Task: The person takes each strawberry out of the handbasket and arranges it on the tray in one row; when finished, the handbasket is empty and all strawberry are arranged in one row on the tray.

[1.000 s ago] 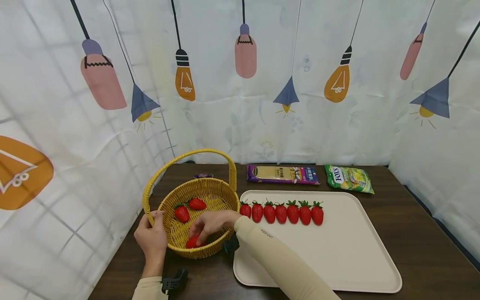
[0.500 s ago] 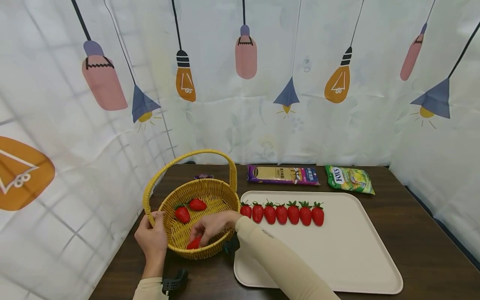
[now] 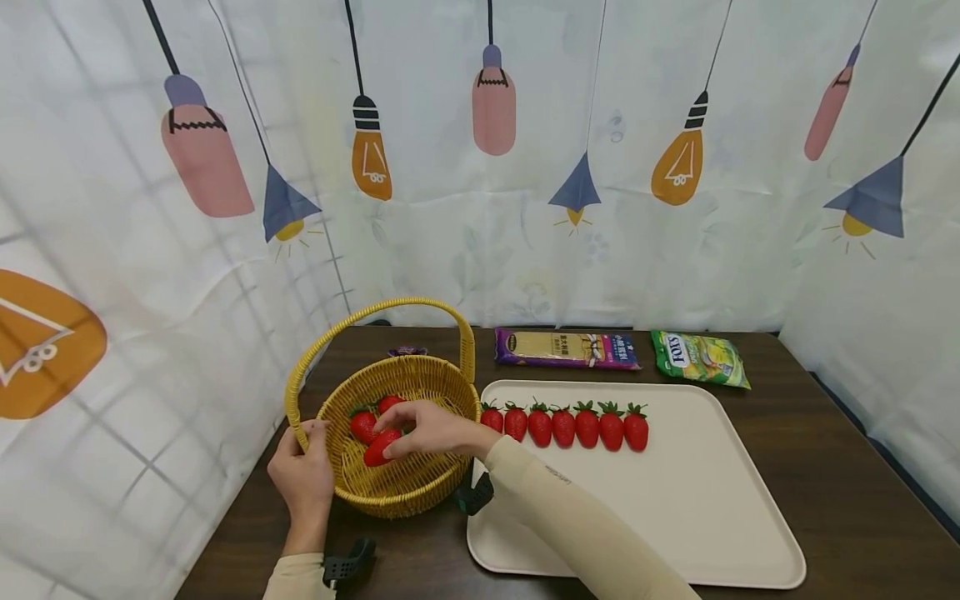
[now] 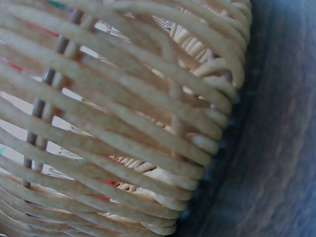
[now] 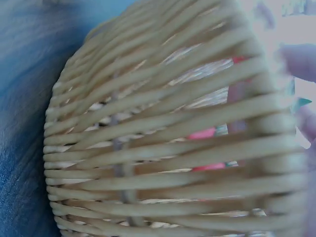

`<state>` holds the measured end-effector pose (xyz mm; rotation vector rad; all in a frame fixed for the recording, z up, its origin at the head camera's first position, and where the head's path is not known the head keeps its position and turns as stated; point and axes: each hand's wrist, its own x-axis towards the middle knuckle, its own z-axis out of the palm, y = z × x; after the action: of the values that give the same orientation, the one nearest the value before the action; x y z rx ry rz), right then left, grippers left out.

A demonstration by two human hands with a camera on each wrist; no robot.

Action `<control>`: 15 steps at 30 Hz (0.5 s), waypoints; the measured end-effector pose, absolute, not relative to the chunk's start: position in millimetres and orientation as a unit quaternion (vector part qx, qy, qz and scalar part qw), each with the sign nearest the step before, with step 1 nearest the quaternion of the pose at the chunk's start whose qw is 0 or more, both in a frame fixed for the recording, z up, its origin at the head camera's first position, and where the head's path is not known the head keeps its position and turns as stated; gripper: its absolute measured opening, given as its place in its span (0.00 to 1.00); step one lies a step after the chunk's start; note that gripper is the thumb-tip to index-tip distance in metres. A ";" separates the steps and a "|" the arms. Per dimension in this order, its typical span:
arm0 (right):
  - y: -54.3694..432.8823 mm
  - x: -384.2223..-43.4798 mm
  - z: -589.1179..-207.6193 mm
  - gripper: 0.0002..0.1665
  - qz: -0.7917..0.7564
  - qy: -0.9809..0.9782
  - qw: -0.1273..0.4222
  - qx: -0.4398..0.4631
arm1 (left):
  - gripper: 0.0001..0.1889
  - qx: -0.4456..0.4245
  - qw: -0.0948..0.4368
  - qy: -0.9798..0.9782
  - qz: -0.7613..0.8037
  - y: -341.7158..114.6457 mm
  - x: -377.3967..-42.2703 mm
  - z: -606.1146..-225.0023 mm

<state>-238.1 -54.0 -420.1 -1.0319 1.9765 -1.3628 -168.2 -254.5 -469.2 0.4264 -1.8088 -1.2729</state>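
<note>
R hand (image 3: 431,432): clamped; your thumb + fingertips pinch the held strawberry (image 3: 380,449), L of ctr in the lower half of frame.
Held strawberry: over the inside of the basket (image 3: 399,506), tilted, tip toward lower L; head view has it just beside the left loose berry (image 3: 363,427), can't tell if they touch.
L hand (image 3: 303,479): clamped too; your fingers + thumb grip the foot of the handle (image 3: 414,301) at the basket's L side, lower L of frame.
Basket: yellow weave, on the dark table (image 3: 832,467), handle arching up over it; its R side is right by the tray (image 3: 637,517).
In basket: left loose berry + right loose berry (image 3: 390,402), toward the back; your R hand partly covers the latter.
Tray: off-white, lower ctr to lower R; your R sleeve (image 3: 592,521) crosses its near L corner.
Berry row (image 3: 562,427): 7 strawbs along tray's back L, leaves up-frame, leftmost partly behind basket rim.
Back of table: purple pkt (image 3: 566,349) ctr-R, green FOX'S bag (image 3: 700,358) farther R, small purple item (image 3: 407,351) behind basket.
Wrist cams: mostly basket weave, red bits thru gaps; R view also has blurred fingers at R edge.
</note>
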 end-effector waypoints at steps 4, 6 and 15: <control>-43.6 -233.5 -410.2 0.19 -0.529 0.725 0.247 -0.366 | 0.12 0.175 0.427 -0.726 -0.511 -253.9 -167.3 -467.7; -38.4 -231.7 -407.7 0.19 -0.549 0.714 0.254 -0.352 | 0.11 0.177 0.426 -0.726 -0.510 -253.8 -167.1 -467.7; -16.7 -226.9 -406.8 0.18 -0.650 0.652 0.276 -0.275 | 0.13 0.177 0.430 -0.729 -0.502 -253.5 -168.2 -467.3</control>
<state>-226.9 -16.7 -406.8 -0.7383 1.7525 -1.7470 -168.2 -253.5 -467.3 0.4404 -1.8179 -1.2533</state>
